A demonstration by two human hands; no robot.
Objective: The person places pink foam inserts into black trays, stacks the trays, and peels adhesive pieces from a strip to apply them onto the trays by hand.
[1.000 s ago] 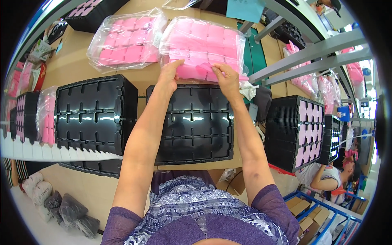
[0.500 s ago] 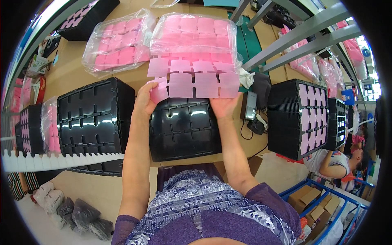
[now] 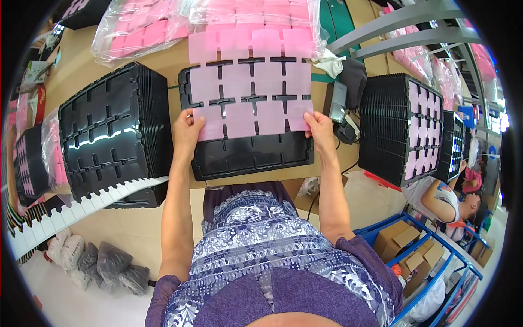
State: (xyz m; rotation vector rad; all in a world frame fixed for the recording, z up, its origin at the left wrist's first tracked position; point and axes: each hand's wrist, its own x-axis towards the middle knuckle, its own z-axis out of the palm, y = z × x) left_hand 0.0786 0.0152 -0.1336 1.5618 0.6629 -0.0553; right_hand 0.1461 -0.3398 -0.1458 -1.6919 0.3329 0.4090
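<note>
A thin pink sheet with cross-shaped cutouts [image 3: 251, 82] is stretched between my hands. My left hand [image 3: 187, 131] pinches its near left corner. With the thumb on top, my right hand [image 3: 321, 131] grips the near right corner. Beneath the sheet lies a black plastic tray [image 3: 253, 155], whose front part shows; the rest is seen only through the cutouts. The sheet's far edge overlaps a bagged stack of pink sheets [image 3: 261, 16]. Whether the sheet touches the tray all over, I cannot tell.
Left stands a tall stack of black trays [image 3: 103, 131], with a white toothed strip [image 3: 87, 210] before it. On the right are a tray stack topped with pink [image 3: 425, 131], a small grey device [image 3: 338, 101] with cables, and grey metal bars [image 3: 397, 27]. A person [image 3: 441, 199] sits far right.
Both hands have drawn the pink sheet toward me, off the bagged stack and over the black tray. My right hand has shifted from under the sheet to its corner. The view has tilted.
</note>
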